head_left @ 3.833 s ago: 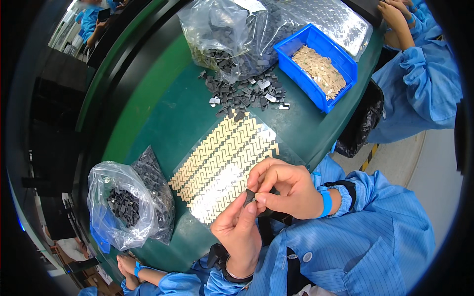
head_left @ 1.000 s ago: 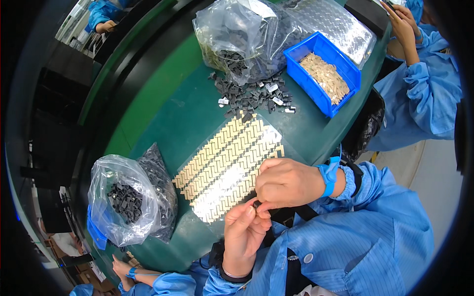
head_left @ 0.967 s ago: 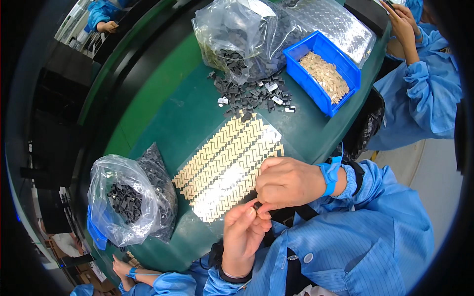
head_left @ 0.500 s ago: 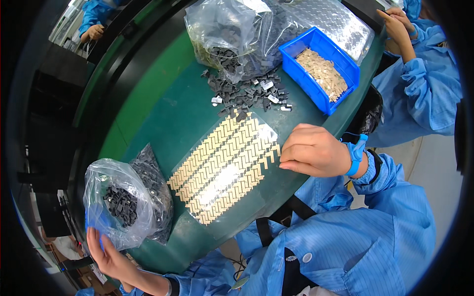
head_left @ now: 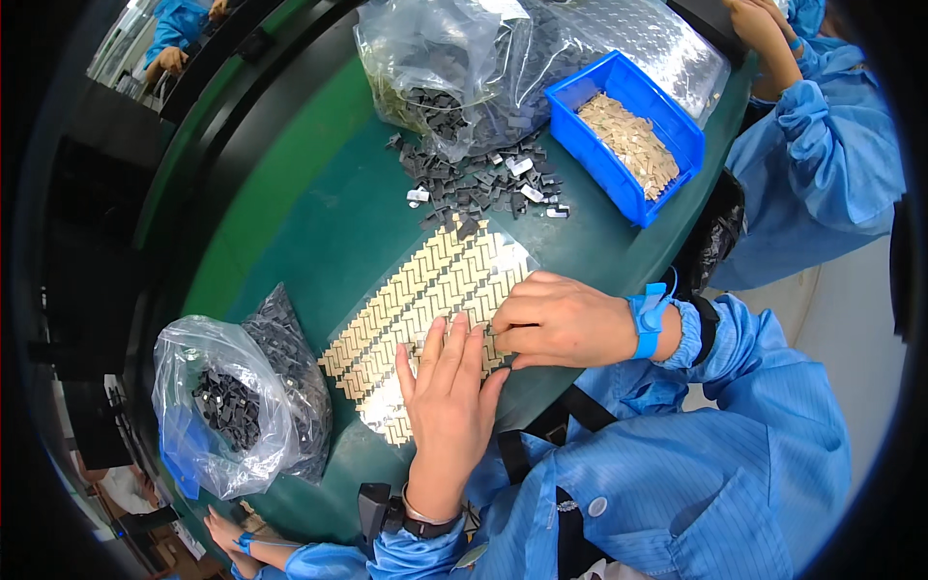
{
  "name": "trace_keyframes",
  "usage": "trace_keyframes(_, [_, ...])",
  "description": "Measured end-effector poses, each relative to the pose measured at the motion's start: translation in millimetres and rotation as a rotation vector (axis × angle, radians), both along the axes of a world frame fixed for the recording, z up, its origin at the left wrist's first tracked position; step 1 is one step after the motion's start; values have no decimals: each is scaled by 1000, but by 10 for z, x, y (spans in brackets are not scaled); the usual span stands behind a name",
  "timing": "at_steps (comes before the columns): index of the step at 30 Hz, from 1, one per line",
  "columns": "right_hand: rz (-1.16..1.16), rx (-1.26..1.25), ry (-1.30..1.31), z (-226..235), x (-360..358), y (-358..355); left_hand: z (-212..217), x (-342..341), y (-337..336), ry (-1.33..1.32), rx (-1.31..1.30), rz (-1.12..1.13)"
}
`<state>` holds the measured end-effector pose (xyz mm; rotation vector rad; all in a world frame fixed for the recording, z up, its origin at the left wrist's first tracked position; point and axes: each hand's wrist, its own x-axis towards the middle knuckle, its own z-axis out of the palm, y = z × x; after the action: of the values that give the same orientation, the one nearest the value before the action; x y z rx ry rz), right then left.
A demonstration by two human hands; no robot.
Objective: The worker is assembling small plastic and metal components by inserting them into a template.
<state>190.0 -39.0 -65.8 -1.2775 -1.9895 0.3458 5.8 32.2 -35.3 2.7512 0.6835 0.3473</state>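
On the green table (head_left: 290,251), taking the shiny flat sheet lined with rows of small tan strips (head_left: 425,295) as the landmark, a clear plastic bag of small dark parts (head_left: 217,406) lies well to its left. The left hand (head_left: 447,396) lies flat and open on the sheet's near edge, holding nothing, and the right hand (head_left: 556,319) just beside it curls its fingertips onto the same edge; whether it pinches anything cannot be told. Beyond the sheet lies a loose pile of dark grey parts (head_left: 483,179), and further right a blue plastic bin of tan pieces (head_left: 628,145).
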Motion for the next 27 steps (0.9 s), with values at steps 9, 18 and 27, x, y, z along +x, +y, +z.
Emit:
trace_keyframes(9, [-8,12,-21,-13,-2,41,-3,64,33,26,-11,14])
trace_keyframes(18, [-36,-20,32,44,-22,89,-4,59,15,4,-19,24])
trace_keyframes(27, [-229,-46,571,257,8,-47,-8,55,14,-37,-119,48])
